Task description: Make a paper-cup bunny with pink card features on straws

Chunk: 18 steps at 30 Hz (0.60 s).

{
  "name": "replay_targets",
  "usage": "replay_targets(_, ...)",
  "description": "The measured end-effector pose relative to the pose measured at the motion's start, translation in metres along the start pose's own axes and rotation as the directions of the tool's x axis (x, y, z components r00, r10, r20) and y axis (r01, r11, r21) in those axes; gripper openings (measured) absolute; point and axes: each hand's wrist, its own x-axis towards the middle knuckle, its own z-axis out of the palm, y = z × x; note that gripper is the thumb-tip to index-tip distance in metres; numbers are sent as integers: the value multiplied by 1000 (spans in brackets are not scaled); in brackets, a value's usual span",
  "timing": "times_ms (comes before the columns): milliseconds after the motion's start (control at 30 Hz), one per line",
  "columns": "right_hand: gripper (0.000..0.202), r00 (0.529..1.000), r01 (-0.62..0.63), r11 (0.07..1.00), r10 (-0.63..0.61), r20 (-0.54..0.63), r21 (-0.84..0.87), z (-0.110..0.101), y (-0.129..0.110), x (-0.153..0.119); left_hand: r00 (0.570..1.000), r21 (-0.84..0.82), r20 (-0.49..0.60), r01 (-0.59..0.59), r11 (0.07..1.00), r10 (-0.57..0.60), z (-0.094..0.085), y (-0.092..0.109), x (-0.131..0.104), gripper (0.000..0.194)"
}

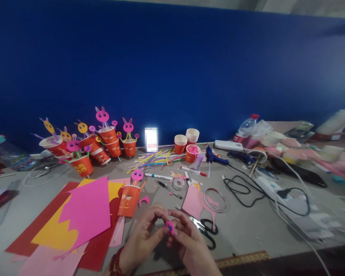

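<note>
Near the front edge of the table, my left hand (145,237) and my right hand (186,239) meet, fingertips pinched on a small pink piece (170,227) with a dark purple mark on it. Just beyond my left hand lies a red paper cup (129,200) topped by a pink bunny-like face (137,174). A pink curved scrap (144,201) is beside that cup. Black-handled scissors (202,229) lie right next to my right hand, partly behind it. Pink paper (192,200) and a roll of tape (215,200) are a little farther back.
Coloured sheets (87,211) spread at left, with decorated cups (82,165) behind. Coloured strips (155,158), markers (158,176) and stacked cups (180,144) stand mid-table. At right are a blue glue gun (215,156), cables (241,191), a power strip (268,188) and a bottle (247,128).
</note>
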Motion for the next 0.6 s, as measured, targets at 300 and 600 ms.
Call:
replay_targets(300, 45, 952, 269, 933, -295, -81, -241, 6, 2, 1, 997, -236, -68, 25, 971, -42, 8, -5, -7, 25)
replay_targets(600, 41, 873, 398, 762, -485, -43, -511, 0, 10, 2, 928, -114, -298, 201, 973, -226, 13, -5, -9, 25)
